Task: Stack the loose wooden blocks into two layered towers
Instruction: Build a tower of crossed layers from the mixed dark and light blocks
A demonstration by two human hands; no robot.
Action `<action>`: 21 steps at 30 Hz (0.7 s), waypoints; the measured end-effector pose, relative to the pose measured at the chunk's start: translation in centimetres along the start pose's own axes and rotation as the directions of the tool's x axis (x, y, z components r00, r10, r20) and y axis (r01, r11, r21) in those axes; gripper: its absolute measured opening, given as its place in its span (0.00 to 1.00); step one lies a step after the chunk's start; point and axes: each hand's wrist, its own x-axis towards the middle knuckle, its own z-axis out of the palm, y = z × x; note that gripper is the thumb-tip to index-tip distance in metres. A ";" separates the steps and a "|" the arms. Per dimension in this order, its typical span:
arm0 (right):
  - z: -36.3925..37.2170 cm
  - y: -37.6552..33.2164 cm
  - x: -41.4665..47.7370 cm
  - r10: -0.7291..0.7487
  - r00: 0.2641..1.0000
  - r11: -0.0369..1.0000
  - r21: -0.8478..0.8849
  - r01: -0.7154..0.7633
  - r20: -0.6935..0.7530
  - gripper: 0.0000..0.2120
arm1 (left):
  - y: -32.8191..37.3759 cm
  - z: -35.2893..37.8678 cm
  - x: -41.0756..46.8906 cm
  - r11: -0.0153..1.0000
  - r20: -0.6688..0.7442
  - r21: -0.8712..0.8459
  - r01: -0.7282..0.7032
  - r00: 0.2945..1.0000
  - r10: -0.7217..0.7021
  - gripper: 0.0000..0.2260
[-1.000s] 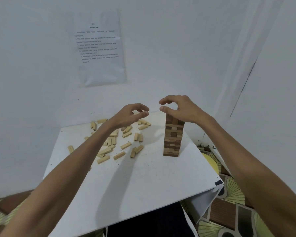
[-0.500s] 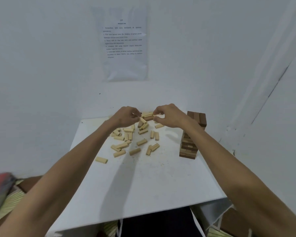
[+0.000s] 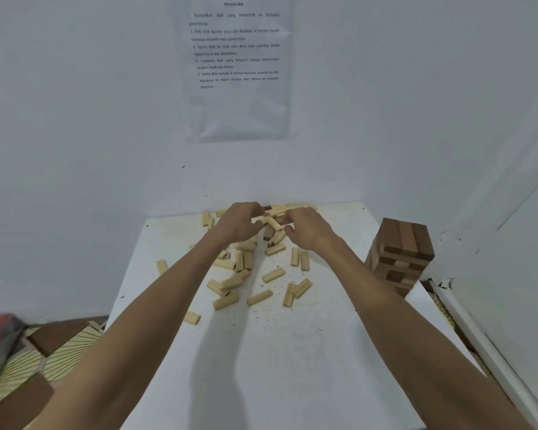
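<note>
Head view. White desk [image 3: 277, 361] pushed into a corner of white walls. Loose blocks [image 3: 273, 274], pale wood, lie scattered over desk's middle and far part, thickest at the far edge; a few strays lie nearer the left side.

Both arms reach fwd over the desk. Left grip [image 3: 241, 223] and right grip [image 3: 308, 228] sit close together over the far heap, fingers curled down among the blocks. One pale block lies tilted btwn the two. Can't tell if either grip pinches a block or just touches, since the fingertips are hidden in the heap.

Tower [image 3: 399, 252], dark and lighter brown layers, stands upright at desk's right edge, well apart from the heap; top layer = 3 blocks side by side. Right forearm crosses in front of its lower left.

Printed sheet [image 3: 236, 66] on far wall. Patterned floor [image 3: 59, 346] lower left.
</note>
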 end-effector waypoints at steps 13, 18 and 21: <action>6.1 3.0 6.6 0.042 0.994 0.999 -0.017 -0.044 -0.104 0.11 | -5.5 4.6 7.0 0.995 -0.101 0.085 0.052 0.994 -0.044 0.16; 7.1 2.5 5.5 0.105 0.976 0.992 0.087 -0.089 -0.190 0.16 | -6.1 6.0 6.9 0.996 -0.157 0.059 0.065 0.986 -0.055 0.16; 7.0 2.3 5.2 0.111 0.967 0.993 0.060 -0.100 -0.229 0.13 | -6.1 6.1 6.8 0.996 -0.195 0.016 0.090 0.977 -0.085 0.15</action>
